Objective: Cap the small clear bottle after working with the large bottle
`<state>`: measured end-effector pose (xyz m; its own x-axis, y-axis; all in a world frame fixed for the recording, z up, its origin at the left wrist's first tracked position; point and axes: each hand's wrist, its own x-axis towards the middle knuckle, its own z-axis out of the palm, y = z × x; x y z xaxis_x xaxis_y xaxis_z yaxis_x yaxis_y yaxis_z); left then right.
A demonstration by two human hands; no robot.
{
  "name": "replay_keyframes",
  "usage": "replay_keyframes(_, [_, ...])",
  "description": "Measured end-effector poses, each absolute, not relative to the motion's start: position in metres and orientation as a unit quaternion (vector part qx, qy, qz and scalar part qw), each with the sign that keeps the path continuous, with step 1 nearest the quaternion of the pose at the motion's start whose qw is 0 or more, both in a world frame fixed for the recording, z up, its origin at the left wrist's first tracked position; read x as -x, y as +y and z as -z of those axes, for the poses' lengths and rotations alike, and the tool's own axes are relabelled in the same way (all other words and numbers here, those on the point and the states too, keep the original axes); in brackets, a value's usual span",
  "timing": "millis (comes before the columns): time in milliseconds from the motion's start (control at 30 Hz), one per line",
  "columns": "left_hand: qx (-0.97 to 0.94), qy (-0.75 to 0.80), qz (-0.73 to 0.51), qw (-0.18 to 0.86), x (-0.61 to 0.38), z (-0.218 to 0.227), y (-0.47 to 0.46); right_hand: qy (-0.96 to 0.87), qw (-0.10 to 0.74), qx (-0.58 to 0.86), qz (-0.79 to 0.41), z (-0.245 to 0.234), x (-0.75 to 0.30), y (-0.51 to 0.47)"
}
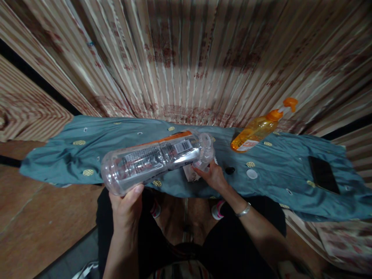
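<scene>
1. The left hand (128,207) reaches up from below, its grip wrapped around the base of the clear bottle (157,159).
2. The right hand (214,177) has its grip pinching the bottle's neck.
3. The bottle is held sideways above the blue-clothed surface (58,155). It looks empty and has a barcode label edged in orange.

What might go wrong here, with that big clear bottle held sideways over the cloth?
1. The clear bottle lies sideways, gripped at its base by the left hand, with the right hand only at the neck. It might slip and drop.
2. Its neck end is near the white cap and a small black piece; a swing might knock them away.
3. The teal cloth looks loosely draped, so a tug might shift the orange pump bottle and the dark phone.
</scene>
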<state>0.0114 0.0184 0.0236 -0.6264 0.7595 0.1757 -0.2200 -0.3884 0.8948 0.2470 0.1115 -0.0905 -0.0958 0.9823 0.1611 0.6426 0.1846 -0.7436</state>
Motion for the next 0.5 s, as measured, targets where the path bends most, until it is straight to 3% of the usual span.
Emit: replay_keyframes(500, [-0.301,0.438,-0.781,0.327,-0.0127,-0.0263,0.0186,-0.690,0.333,0.587,-0.261,0.0938,-0.2470,0.1129])
